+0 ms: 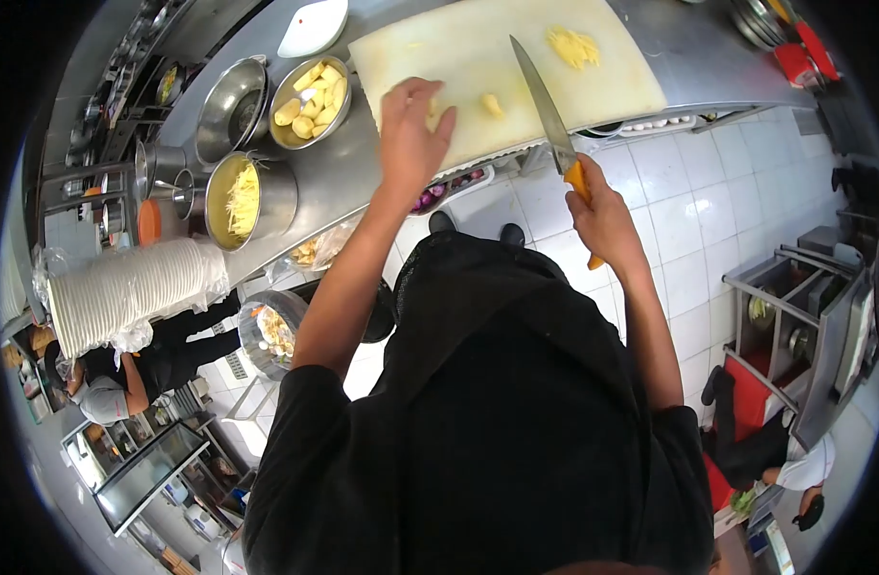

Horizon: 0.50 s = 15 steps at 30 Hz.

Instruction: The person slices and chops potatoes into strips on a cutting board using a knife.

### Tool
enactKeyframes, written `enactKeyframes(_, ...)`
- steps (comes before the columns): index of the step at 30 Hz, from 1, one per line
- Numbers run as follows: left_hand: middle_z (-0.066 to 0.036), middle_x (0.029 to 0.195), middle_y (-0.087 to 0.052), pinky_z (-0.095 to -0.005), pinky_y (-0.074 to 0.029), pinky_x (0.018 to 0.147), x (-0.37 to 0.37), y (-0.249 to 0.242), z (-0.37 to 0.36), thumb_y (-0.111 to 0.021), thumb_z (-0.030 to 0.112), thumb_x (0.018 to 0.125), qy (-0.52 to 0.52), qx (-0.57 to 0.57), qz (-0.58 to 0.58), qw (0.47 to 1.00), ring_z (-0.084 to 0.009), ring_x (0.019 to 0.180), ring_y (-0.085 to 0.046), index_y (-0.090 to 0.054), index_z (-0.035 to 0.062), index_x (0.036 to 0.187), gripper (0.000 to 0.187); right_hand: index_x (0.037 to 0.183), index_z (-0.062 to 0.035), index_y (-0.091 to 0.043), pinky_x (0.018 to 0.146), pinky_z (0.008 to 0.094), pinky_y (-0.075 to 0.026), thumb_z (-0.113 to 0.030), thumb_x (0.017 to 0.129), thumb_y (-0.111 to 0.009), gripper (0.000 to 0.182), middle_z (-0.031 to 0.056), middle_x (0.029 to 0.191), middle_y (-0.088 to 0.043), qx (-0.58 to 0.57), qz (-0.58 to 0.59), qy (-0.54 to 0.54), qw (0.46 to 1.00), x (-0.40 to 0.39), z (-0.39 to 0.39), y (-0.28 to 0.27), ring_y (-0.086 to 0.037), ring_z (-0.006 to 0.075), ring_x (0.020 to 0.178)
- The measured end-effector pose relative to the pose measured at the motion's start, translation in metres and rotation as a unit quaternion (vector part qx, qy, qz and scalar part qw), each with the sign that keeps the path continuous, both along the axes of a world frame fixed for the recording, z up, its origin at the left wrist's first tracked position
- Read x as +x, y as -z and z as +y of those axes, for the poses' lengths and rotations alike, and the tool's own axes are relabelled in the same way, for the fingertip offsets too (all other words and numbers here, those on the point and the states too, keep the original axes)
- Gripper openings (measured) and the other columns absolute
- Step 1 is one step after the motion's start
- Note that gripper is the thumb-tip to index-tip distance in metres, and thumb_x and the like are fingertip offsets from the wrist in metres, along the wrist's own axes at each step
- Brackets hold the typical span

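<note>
My right hand point(604, 213) is wrapped round the orange handle of a kitchen knife point(547, 101), its blade slanting up over the right half of the white cutting board point(478, 48). My left hand point(412, 139) hovers at the board's left side, thumb spread away from the fingers. A pale yellow piece point(433, 105) shows between thumb and fingers, overlapping the board in this view. Between hand and blade lies a small chunk of peeled potato point(494, 105). Toward the board's far right sits a little pile of cut potato point(573, 46).
Left of the board stand a metal bowl of peeled potatoes point(313, 103), another metal bowl point(230, 110) and a pot with potato strips point(243, 199). Wrapped white containers point(137, 287) are stacked at the counter's end. One person point(109, 398) works at left, another point(794, 460) at right.
</note>
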State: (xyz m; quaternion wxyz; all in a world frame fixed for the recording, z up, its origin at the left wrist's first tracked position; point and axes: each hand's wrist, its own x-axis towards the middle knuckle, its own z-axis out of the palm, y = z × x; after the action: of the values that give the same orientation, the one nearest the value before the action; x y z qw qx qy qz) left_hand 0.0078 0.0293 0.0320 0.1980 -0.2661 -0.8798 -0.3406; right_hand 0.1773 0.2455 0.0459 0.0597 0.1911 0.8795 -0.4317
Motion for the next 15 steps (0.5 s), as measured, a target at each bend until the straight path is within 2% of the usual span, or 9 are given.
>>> enactKeyframes(3,-0.015,0.107,-0.065,-0.0406,-0.051,0.088,0.014,0.016,0.02,-0.072,0.01,0.082,0.079,0.034,-0.058,0.995,-0.0333,0.099,-0.063,-0.069,0.0005,0.102,0.022,0.143,-0.0083,-0.041,0.074,0.0421,-0.051,-0.011,0.092,-0.056,0.053,0.024,0.087,-0.067,0.006,0.0,-0.004,1.0,-0.001,-0.001,0.001,-0.067,0.0358,0.077)
enactKeyframes(6,-0.016,0.106,-0.065,-0.0408,-0.052,0.085,0.013,0.031,0.037,-0.069,0.009,0.084,0.048,0.049,-0.102,0.992,-0.0332,0.095,-0.064,-0.069,-0.0011,0.101,0.019,0.142,-0.0084,-0.042,0.074,0.0424,-0.051,-0.011,0.092,-0.057,0.052,0.0243,0.087,-0.067,0.01,-0.008,0.0,1.0,0.001,-0.002,-0.004,-0.068,0.0367,0.078)
enactKeyframes(7,-0.016,0.107,-0.065,-0.0406,-0.051,0.086,0.009,0.034,0.041,-0.066,0.009,0.086,0.044,0.052,-0.103,0.992,-0.0337,0.096,-0.063,-0.069,-0.0018,0.101,0.019,0.141,-0.0084,-0.042,0.074,0.0426,-0.051,-0.011,0.092,-0.057,0.051,0.0244,0.088,-0.067,0.01,-0.012,0.002,1.0,0.002,-0.004,-0.006,-0.068,0.0374,0.078)
enactKeyframes(13,-0.015,0.109,-0.065,-0.0384,-0.051,0.089,-0.008,0.043,0.065,-0.068,0.009,0.084,0.119,0.025,-0.033,0.992,-0.0329,0.1,-0.063,-0.071,0.0001,0.104,0.022,0.139,-0.0091,-0.042,0.078,0.046,-0.051,-0.012,0.092,-0.056,0.049,0.0264,0.091,-0.068,0.014,-0.018,0.007,1.0,0.007,-0.004,-0.006,-0.067,0.0438,0.085)
enactKeyframes(15,-0.014,0.11,-0.065,-0.0369,-0.052,0.087,-0.007,0.043,0.066,-0.069,0.009,0.084,0.103,0.044,-0.036,0.993,-0.0313,0.101,-0.063,-0.071,0.0005,0.104,0.022,0.14,-0.0095,-0.041,0.078,0.0473,-0.051,-0.012,0.092,-0.056,0.05,0.0273,0.093,-0.068,0.015,-0.018,0.001,1.0,0.009,-0.004,-0.006,-0.066,0.0451,0.087)
